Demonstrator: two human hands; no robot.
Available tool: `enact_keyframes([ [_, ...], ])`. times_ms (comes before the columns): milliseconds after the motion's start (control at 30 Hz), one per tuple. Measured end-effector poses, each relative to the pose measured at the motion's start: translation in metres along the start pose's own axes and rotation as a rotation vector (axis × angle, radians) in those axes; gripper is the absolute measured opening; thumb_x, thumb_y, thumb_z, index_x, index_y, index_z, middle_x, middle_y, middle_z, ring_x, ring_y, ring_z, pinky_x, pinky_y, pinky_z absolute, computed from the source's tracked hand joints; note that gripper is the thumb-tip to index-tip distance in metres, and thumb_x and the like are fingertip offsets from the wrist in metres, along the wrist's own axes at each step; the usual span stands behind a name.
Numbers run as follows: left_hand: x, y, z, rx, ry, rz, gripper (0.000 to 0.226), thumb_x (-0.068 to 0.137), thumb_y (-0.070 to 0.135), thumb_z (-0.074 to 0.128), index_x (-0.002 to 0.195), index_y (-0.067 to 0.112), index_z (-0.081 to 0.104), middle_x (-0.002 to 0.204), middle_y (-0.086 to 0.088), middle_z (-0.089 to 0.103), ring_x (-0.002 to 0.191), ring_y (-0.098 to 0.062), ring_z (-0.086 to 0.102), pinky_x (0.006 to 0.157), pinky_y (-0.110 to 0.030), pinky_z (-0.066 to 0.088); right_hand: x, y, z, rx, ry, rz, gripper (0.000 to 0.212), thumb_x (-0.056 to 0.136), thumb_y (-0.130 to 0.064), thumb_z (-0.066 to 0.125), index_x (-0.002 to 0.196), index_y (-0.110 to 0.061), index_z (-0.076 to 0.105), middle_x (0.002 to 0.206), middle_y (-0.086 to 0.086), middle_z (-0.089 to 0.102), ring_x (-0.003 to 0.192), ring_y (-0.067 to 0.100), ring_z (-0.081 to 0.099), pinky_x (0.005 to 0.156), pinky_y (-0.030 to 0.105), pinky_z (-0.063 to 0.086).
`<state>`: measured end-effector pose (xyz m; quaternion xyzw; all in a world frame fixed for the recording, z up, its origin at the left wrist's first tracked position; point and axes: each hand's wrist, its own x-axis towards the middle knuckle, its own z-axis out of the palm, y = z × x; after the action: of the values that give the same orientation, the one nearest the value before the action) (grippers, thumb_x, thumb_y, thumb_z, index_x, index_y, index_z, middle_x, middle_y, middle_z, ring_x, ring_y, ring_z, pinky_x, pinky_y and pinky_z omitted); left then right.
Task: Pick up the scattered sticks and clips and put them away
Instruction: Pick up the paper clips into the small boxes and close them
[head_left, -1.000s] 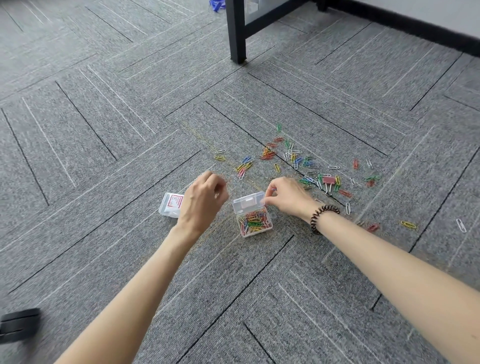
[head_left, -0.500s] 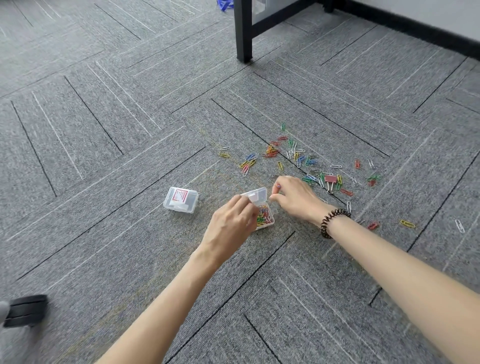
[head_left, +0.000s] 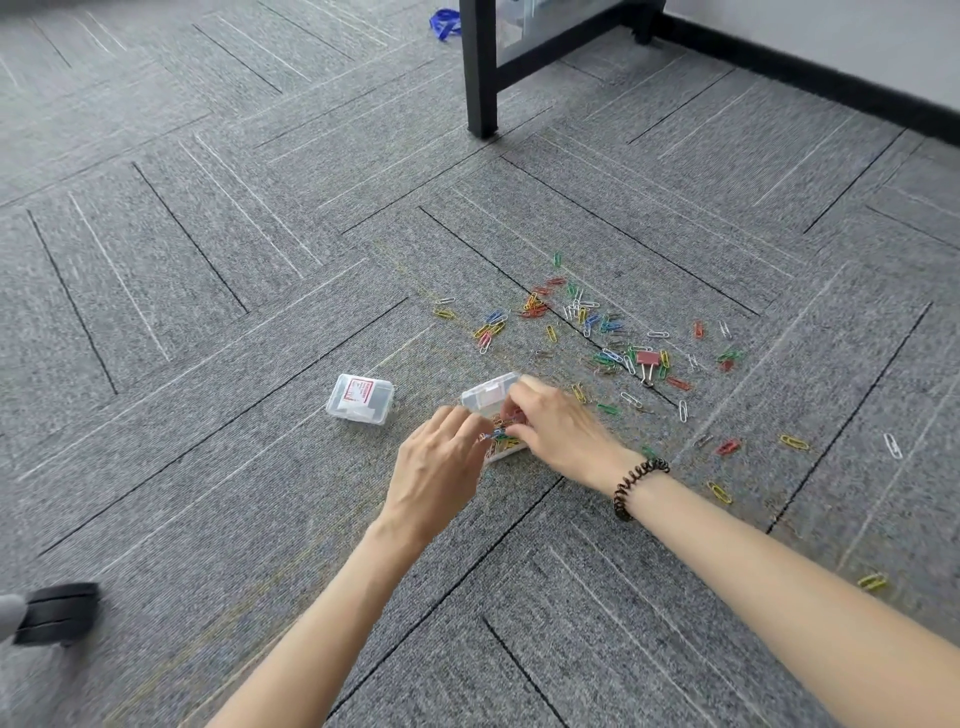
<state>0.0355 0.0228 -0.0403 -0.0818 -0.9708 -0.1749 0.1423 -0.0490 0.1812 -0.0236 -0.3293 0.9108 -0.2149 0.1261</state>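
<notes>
My left hand (head_left: 441, 467), grip pinched on coloured wire paper clips (head_left: 492, 435), hovers over the small clear plastic box (head_left: 485, 400) to drop them in. My right hand (head_left: 563, 434) touches its lid, probably steadying it; I cannot tell that grip's state. Loose clips (head_left: 587, 317) litter the grey carpet floor (head_left: 260, 260) beyond.

Both forearms (head_left: 322, 623) are bare from the picture's lower edge up to the left hand (head_left: 436, 467) and the right hand (head_left: 561, 431), and the right wrist wears a dark, coiled, spiral-cord band (head_left: 636, 486).
</notes>
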Motion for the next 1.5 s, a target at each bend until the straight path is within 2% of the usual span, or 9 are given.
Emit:
enact_keyframes([
  [100, -0.005, 0.005, 0.0, -0.011, 0.002, -0.019, 0.011, 0.09, 0.018, 0.063, 0.1, 0.016, 0.062, 0.096, 0.004, 0.061, 0.084, -0.012, 0.057, 0.07, -0.028, 0.054, -0.005, 0.001, -0.003, 0.004, 0.016, -0.032, 0.019, 0.089, -0.017, 0.062, 0.105, -0.012, 0.054, 0.104, -0.002, 0.055, 0.085, 0.009, 0.056, 0.079, 0.024, 0.051],
  [267, -0.003, 0.019, 0.006, -0.021, -0.004, -0.008, 0.008, 0.093, 0.021, 0.057, 0.098, 0.016, 0.06, 0.095, 0.003, 0.058, 0.084, -0.014, 0.055, 0.067, -0.031, 0.053, -0.023, 0.015, -0.012, 0.019, 0.061, 0.008, 0.018, 0.09, -0.013, 0.059, 0.107, -0.012, 0.058, 0.103, -0.004, 0.055, 0.074, 0.0, 0.052, 0.069, 0.02, 0.051],
  [367, 0.003, 0.031, 0.013, -0.029, -0.029, 0.014, 0.017, 0.093, 0.027, 0.052, 0.102, 0.017, 0.062, 0.102, 0.004, 0.059, 0.092, -0.013, 0.055, 0.075, -0.029, 0.054, -0.038, 0.032, -0.019, -0.029, 0.068, 0.055, 0.015, 0.09, -0.014, 0.06, 0.105, -0.012, 0.059, 0.099, -0.005, 0.054, 0.066, -0.004, 0.045, 0.058, 0.014, 0.042],
  [667, 0.032, 0.073, 0.045, 0.0, -0.139, 0.075, 0.029, 0.09, 0.029, 0.062, 0.116, 0.019, 0.061, 0.118, 0.004, 0.059, 0.105, -0.014, 0.056, 0.09, -0.032, 0.05, -0.088, 0.092, -0.042, -0.242, 0.091, 0.201, 0.019, 0.09, -0.02, 0.059, 0.108, -0.014, 0.057, 0.106, -0.002, 0.054, 0.08, 0.003, 0.049, 0.064, 0.012, 0.036],
  [833, 0.058, 0.089, 0.055, 0.03, -0.109, 0.059, 0.029, 0.091, 0.023, 0.06, 0.12, 0.017, 0.061, 0.123, 0.0, 0.06, 0.108, -0.016, 0.056, 0.096, -0.032, 0.044, -0.09, 0.117, -0.051, -0.222, 0.192, 0.282, 0.019, 0.088, -0.017, 0.062, 0.106, -0.011, 0.06, 0.105, -0.001, 0.054, 0.077, 0.002, 0.045, 0.052, 0.007, 0.025],
  [1033, 0.079, 0.094, 0.069, 0.009, -0.214, -0.044, 0.052, 0.093, 0.025, 0.057, 0.142, 0.014, 0.042, 0.149, -0.006, 0.039, 0.133, -0.022, 0.039, 0.11, -0.038, 0.035, -0.065, 0.132, -0.059, -0.156, 0.26, 0.297, 0.029, 0.092, -0.017, 0.056, 0.121, -0.013, 0.054, 0.12, -0.001, 0.052, 0.088, 0.002, 0.045, 0.056, 0.006, 0.027],
  [1200, 0.085, 0.092, 0.074, -0.019, -0.188, -0.027, 0.032, 0.092, 0.018, 0.06, 0.124, 0.015, 0.061, 0.13, -0.001, 0.056, 0.115, -0.017, 0.049, 0.087, -0.037, 0.054, -0.03, 0.13, -0.055, -0.146, 0.28, 0.287, 0.033, 0.093, -0.02, 0.055, 0.125, -0.017, 0.054, 0.12, -0.001, 0.056, 0.104, 0.011, 0.052, 0.08, 0.02, 0.042],
  [1367, 0.087, 0.088, 0.08, -0.046, -0.158, 0.003, 0.013, 0.093, 0.016, 0.058, 0.102, 0.013, 0.068, 0.109, 0.002, 0.061, 0.1, -0.013, 0.052, 0.077, -0.033, 0.055, -0.026, 0.135, -0.047, -0.123, 0.315, 0.299, 0.009, 0.089, -0.012, 0.058, 0.098, -0.012, 0.057, 0.102, 0.0, 0.054, 0.093, 0.012, 0.051, 0.074, 0.017, 0.041],
  [1500, 0.1, 0.088, 0.083, -0.065, -0.086, -0.029, 0.028, 0.095, 0.028, 0.055, 0.12, 0.017, 0.058, 0.121, 0.001, 0.055, 0.107, -0.012, 0.049, 0.086, -0.033, 0.053, -0.039, 0.144, -0.053, -0.014, 0.386, 0.356, 0.008, 0.087, 0.0, 0.055, 0.089, -0.007, 0.056, 0.095, 0.003, 0.054, 0.066, 0.009, 0.052, 0.053, 0.011, 0.034],
])
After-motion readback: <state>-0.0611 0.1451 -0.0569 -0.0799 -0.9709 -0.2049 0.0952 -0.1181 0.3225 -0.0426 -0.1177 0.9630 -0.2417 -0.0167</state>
